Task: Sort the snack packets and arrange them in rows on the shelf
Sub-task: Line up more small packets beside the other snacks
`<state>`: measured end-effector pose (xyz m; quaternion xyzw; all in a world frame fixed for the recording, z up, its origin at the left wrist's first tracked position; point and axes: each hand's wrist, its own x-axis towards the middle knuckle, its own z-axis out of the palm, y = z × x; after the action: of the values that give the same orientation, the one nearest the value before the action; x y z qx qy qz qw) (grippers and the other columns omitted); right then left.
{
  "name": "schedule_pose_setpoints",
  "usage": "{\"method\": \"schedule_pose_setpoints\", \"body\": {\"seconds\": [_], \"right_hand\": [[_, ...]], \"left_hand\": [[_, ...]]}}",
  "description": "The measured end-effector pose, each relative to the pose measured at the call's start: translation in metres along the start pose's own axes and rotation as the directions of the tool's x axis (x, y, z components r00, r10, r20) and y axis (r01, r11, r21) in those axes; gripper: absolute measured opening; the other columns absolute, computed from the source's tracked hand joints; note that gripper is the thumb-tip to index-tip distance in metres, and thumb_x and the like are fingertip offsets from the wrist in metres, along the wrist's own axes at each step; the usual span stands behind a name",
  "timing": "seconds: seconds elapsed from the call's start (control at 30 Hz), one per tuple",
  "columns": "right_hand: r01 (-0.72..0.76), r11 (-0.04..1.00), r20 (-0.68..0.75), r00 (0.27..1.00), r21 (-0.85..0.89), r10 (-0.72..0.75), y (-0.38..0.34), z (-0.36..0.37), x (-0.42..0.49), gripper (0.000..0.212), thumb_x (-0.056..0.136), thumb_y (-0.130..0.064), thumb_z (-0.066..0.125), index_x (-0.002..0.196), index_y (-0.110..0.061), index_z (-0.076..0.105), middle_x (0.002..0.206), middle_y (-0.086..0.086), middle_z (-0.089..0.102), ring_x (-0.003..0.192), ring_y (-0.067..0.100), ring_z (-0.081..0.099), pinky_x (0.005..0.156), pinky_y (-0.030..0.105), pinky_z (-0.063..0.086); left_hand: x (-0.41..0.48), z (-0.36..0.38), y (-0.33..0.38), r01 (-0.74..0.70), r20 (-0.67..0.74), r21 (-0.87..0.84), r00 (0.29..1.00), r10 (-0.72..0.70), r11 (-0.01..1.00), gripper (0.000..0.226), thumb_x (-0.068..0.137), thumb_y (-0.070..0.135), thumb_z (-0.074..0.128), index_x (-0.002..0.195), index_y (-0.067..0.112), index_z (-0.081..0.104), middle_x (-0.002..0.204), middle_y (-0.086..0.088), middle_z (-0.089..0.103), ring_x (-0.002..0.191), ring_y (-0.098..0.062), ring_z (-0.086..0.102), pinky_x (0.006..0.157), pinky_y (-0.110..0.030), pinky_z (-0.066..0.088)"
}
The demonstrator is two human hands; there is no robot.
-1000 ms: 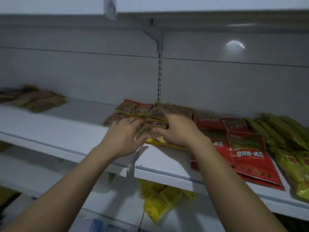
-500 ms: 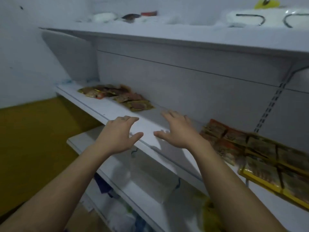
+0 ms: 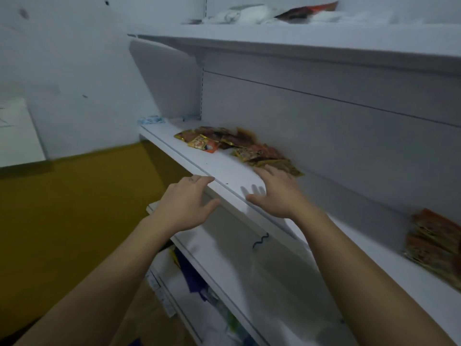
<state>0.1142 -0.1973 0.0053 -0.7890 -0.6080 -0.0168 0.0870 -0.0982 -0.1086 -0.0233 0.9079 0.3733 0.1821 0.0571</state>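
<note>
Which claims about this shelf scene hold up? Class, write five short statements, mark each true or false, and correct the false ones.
1. The left hand grips a packet. False: it holds nothing, fingers relaxed at the front edge of the shelf.
2. The right hand is open over the shelf beside the loose pile of packets. True.
3. That pile lies in neat rows. False: its packets overlap in a jumble.
4. A second group of packets lies further right on the same shelf. True.
5. The upper shelf is bare. False: a reddish packet and white things lie on it.
</note>
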Motion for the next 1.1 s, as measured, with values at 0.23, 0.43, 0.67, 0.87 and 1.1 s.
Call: {"method": "schedule_pose_setpoints", "body": {"seconds": [0.23,0.43,0.67,0.87,1.1], "right_hand": [[-0.051,0.999,0.010,0.999,0.003,0.051,0.021,0.025,0.086,0.079,0.089,-0.059,0.056,0.154,-0.029,0.022,0.160,0.006,0.023,0.144,0.029,0.025,0.113,0.047,0.025],[-0.043,0.987,0.033,0.999,0.155,0.038,0.040,0.041,0.179,0.056,0.086,-0.048,0.064,0.133,-0.023,0.049,0.135,0.004,0.051,0.119,0.027,0.051,0.091,0.034,0.045],[-0.048,0.997,-0.004,0.999,0.053,0.048,0.032,0.067,0.259,0.055,0.083,-0.055,0.057,0.128,-0.024,0.054,0.133,0.005,0.051,0.120,0.028,0.050,0.094,0.036,0.044],[-0.028,0.998,-0.020,0.999,0.049,0.029,0.005,0.071,0.317,0.063,0.085,-0.054,0.058,0.140,-0.025,0.046,0.143,0.006,0.045,0.128,0.028,0.045,0.103,0.040,0.040],[-0.198,0.975,-0.037,0.979,0.101,0.203,-0.020,0.077,0.360,0.057,0.087,-0.049,0.057,0.138,-0.024,0.048,0.141,0.007,0.045,0.128,0.031,0.043,0.106,0.042,0.037]], "left_hand": [[0.070,0.035,-0.019,-0.044,0.050,-0.011,0.998,0.044,0.999,0.064,0.096,0.056,0.047,0.150,0.027,0.032,0.152,0.000,0.041,0.137,-0.021,0.039,0.107,-0.040,0.039],[0.160,0.056,-0.043,-0.061,0.104,-0.006,0.993,0.062,0.998,0.062,0.095,0.053,0.049,0.149,0.026,0.035,0.150,0.001,0.042,0.135,-0.021,0.039,0.107,-0.040,0.036],[0.230,0.074,-0.091,-0.010,0.100,0.033,0.995,0.007,0.999,0.061,0.095,0.054,0.048,0.147,0.024,0.038,0.149,-0.001,0.044,0.135,-0.021,0.038,0.105,-0.037,0.034],[0.270,0.078,-0.145,0.003,0.051,0.033,0.999,-0.005,0.999,0.057,0.094,0.052,0.052,0.142,0.023,0.043,0.144,-0.002,0.049,0.129,-0.023,0.044,0.102,-0.037,0.037],[0.319,0.089,-0.191,-0.223,0.021,0.043,0.975,0.222,0.974,0.059,0.088,0.050,0.060,0.137,0.018,0.052,0.139,-0.003,0.054,0.128,-0.024,0.047,0.106,-0.034,0.035]]}}
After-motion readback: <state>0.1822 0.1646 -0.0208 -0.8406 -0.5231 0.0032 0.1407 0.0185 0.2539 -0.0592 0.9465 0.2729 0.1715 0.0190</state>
